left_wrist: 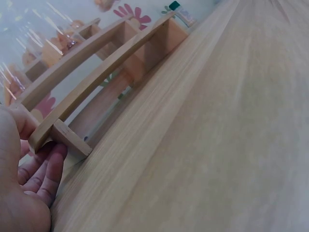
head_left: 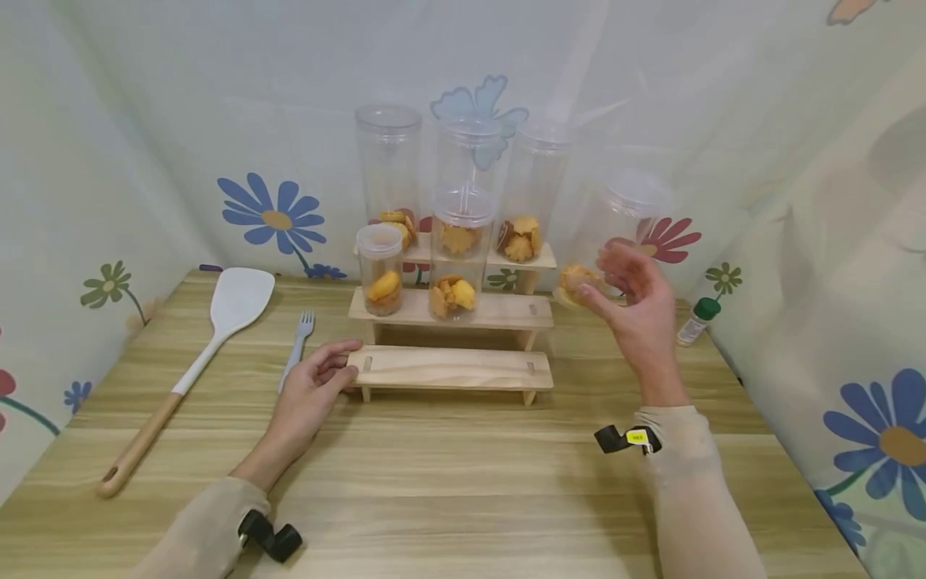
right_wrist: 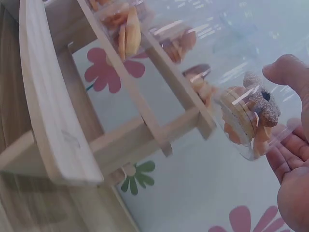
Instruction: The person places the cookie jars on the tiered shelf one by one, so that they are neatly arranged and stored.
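My right hand (head_left: pixel 640 310) grips a tall clear plastic jar (head_left: pixel 631 205) by its lower part, holding it up at the right of a three-tier wooden stand (head_left: pixel 448 368). Cookies (right_wrist: pixel 241 113) lie at the bottom of this jar, one of them dusted with sugar. My left hand (head_left: pixel 311 394) holds the left end of the stand's lowest step, fingertips under the board in the left wrist view. Three tall jars of cookies, one a back jar (head_left: pixel 389 161), stand on the top step. On the middle step are a short jar (head_left: pixel 380 269) and a tall jar (head_left: pixel 463 257).
A white spatula (head_left: pixel 242 297) with a wooden handle and a grey-blue fork (head_left: pixel 305 326) lie left of the stand. Toward the right table edge is a small green-capped bottle (head_left: pixel 698 322). Flower-printed curtain (head_left: pixel 275 217) hangs behind and beside the table.
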`<control>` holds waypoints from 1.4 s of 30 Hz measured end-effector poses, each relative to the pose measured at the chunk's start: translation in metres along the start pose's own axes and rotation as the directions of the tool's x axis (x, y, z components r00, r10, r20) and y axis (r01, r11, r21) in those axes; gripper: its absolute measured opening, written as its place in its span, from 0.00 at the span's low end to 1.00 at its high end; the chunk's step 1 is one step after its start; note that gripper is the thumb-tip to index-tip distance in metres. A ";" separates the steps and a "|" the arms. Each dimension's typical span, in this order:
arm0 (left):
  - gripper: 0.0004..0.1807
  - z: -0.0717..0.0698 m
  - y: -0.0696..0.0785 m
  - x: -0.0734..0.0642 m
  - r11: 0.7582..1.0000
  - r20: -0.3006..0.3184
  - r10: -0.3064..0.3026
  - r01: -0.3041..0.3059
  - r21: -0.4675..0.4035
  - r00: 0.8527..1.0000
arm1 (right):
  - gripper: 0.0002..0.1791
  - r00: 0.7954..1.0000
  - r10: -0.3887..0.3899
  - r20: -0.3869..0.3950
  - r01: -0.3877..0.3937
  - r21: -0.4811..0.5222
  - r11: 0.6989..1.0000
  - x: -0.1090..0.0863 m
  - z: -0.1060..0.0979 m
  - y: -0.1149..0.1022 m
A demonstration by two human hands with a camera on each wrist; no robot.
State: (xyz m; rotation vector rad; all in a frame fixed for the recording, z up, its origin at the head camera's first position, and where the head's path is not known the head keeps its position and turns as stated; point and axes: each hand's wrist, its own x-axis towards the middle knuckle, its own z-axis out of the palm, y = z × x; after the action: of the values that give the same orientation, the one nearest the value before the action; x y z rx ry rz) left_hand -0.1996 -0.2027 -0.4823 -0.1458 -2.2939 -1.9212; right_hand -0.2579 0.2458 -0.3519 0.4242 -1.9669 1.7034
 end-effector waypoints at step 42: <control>0.20 0.001 0.001 -0.001 1.000 -0.013 -0.003 0.003 0.013 1.000 | 0.38 0.977 0.123 0.174 -0.114 -0.059 0.992 -0.004 0.054 0.018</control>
State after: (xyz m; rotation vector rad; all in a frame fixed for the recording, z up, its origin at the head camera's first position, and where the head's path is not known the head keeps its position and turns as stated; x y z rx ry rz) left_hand -0.1990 -0.2013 -0.4818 -0.1283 -2.2992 -1.9033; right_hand -0.2727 0.1958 -0.3738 0.4637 -2.1966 1.7389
